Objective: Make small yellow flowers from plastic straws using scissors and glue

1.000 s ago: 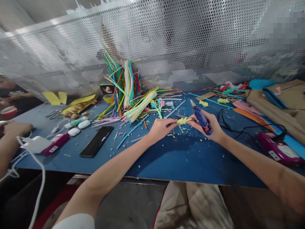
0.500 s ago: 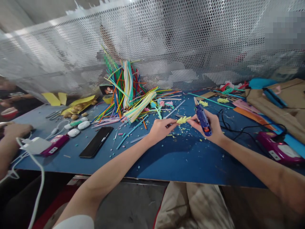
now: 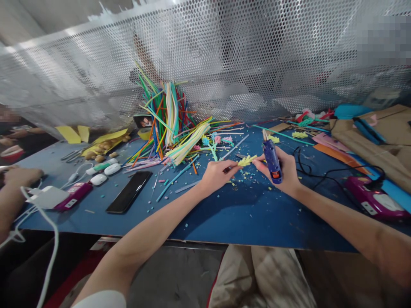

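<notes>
Over the middle of the blue table, my left hand [image 3: 218, 175] pinches the left end of a yellow fuzzy piece [image 3: 246, 161] shaped like a leafy sprig. My right hand [image 3: 284, 169] is wrapped round a dark blue glue gun [image 3: 272, 160], its nozzle pointing up and away. The thumb and fingertips of that hand also touch the right end of the yellow piece. Small foam-like clippings lie on the table beneath. Just behind my left hand stands a small pipe-cleaner flower bunch [image 3: 212, 145], green with blue and pink tops.
Colourful pipe cleaners [image 3: 171, 115] are heaped at the back. A black phone [image 3: 129, 191], white cases [image 3: 112, 168] and a purple power strip [image 3: 74, 196] lie left, near another person's hand [image 3: 24, 176]. A second purple strip [image 3: 374, 199], cables and brown paper [image 3: 362, 137] are right.
The glue gun has turned slightly more upright in my right hand. Both hands still hold the yellow piece in nearly the same place.
</notes>
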`<state>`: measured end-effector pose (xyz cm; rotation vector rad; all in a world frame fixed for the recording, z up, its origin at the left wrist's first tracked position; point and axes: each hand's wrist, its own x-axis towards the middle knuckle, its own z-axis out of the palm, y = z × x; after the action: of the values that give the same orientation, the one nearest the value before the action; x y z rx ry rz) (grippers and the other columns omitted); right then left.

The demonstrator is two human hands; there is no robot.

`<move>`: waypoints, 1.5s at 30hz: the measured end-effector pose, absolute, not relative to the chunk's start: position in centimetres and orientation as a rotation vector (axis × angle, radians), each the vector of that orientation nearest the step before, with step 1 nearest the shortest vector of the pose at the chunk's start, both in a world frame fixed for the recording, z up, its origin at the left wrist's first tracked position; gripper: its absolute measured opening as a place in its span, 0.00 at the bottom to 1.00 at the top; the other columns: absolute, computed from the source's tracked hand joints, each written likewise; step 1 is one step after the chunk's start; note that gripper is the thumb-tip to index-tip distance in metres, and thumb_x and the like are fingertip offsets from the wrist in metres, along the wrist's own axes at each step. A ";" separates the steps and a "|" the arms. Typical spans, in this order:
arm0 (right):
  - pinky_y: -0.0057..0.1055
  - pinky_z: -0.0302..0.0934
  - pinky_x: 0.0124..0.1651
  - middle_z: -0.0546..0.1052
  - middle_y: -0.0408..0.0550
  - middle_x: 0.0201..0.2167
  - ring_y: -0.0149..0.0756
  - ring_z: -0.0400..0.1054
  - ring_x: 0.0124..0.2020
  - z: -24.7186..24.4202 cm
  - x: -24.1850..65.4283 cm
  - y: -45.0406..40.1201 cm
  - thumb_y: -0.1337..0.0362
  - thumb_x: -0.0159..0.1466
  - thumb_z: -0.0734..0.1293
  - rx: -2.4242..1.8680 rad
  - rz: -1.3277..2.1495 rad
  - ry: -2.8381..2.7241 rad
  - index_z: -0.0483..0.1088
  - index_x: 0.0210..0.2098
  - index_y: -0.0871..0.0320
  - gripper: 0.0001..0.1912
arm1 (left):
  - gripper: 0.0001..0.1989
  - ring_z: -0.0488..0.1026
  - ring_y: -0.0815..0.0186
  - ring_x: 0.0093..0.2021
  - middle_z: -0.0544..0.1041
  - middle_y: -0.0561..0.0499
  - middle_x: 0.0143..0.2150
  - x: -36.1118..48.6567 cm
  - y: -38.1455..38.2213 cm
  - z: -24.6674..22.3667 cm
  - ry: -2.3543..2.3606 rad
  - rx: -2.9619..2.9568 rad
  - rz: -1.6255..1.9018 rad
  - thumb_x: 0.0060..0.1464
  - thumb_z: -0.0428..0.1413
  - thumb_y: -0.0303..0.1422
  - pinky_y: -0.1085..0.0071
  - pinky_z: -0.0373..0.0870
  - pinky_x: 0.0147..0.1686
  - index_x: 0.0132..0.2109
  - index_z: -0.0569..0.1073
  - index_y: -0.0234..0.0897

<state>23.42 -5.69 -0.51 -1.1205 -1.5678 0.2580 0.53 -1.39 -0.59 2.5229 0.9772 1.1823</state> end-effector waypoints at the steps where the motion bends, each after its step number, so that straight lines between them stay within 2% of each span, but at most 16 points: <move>1: 0.37 0.65 0.32 0.78 0.43 0.30 0.36 0.69 0.27 -0.5 23.4 -5.7 0.52 0.59 0.75 -1.124 0.252 -1.571 0.71 0.31 0.51 0.13 | 0.12 0.76 0.72 0.22 0.81 0.54 0.24 0.5 -1.4 -0.6 0.974 2.519 1.185 0.64 0.60 0.40 0.78 0.70 0.26 0.38 0.82 0.37; 7: 0.36 0.65 0.34 0.77 0.43 0.29 0.37 0.70 0.28 -0.3 23.5 -5.9 0.54 0.59 0.76 -1.094 0.267 -1.613 0.74 0.36 0.52 0.12 | 0.11 0.75 0.73 0.21 0.81 0.54 0.24 0.4 -1.1 -0.7 0.950 2.533 1.221 0.63 0.60 0.39 0.79 0.70 0.26 0.39 0.82 0.36; 14: 0.32 0.62 0.31 0.77 0.43 0.29 0.33 0.68 0.26 0.2 23.9 -5.8 0.55 0.58 0.77 -1.094 0.279 -1.610 0.76 0.37 0.54 0.12 | 0.10 0.79 0.71 0.28 0.85 0.54 0.35 -0.3 -0.2 -0.7 1.043 2.690 1.248 0.64 0.60 0.40 0.77 0.71 0.31 0.43 0.83 0.42; 21: 0.34 0.63 0.32 0.78 0.43 0.30 0.34 0.69 0.28 0.6 24.1 -5.7 0.56 0.60 0.75 -1.082 0.375 -1.677 0.78 0.40 0.53 0.11 | 0.11 0.82 0.69 0.36 0.85 0.54 0.39 -0.5 -0.1 -0.8 1.012 2.830 1.139 0.65 0.58 0.42 0.76 0.71 0.33 0.44 0.83 0.45; 26: 0.36 0.67 0.37 0.81 0.47 0.37 0.38 0.74 0.33 1.1 23.9 -6.1 0.57 0.62 0.74 -1.026 0.412 -1.738 0.77 0.41 0.54 0.10 | 0.10 0.82 0.70 0.34 0.85 0.55 0.38 -0.5 -0.4 -0.7 0.980 2.880 1.137 0.65 0.58 0.41 0.77 0.69 0.31 0.44 0.84 0.46; 34: 0.34 0.65 0.33 0.79 0.45 0.34 0.34 0.69 0.28 0.5 24.3 -6.0 0.57 0.61 0.75 -1.019 0.410 -1.775 0.76 0.42 0.53 0.12 | 0.11 0.81 0.70 0.31 0.85 0.54 0.36 -0.4 -0.4 -0.7 1.028 2.861 1.154 0.65 0.59 0.42 0.76 0.68 0.30 0.44 0.84 0.45; 45: 0.36 0.65 0.33 0.78 0.44 0.31 0.36 0.70 0.29 0.1 24.1 -5.6 0.56 0.60 0.75 -1.054 0.376 -1.740 0.73 0.38 0.53 0.11 | 0.12 0.78 0.72 0.27 0.85 0.54 0.36 -0.2 -0.7 -0.6 1.024 2.849 1.157 0.65 0.58 0.43 0.76 0.66 0.27 0.44 0.84 0.45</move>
<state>24.14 -5.62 0.12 -1.0543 -1.7402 0.3759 -0.23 -0.66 -0.55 2.8488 1.0240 1.1573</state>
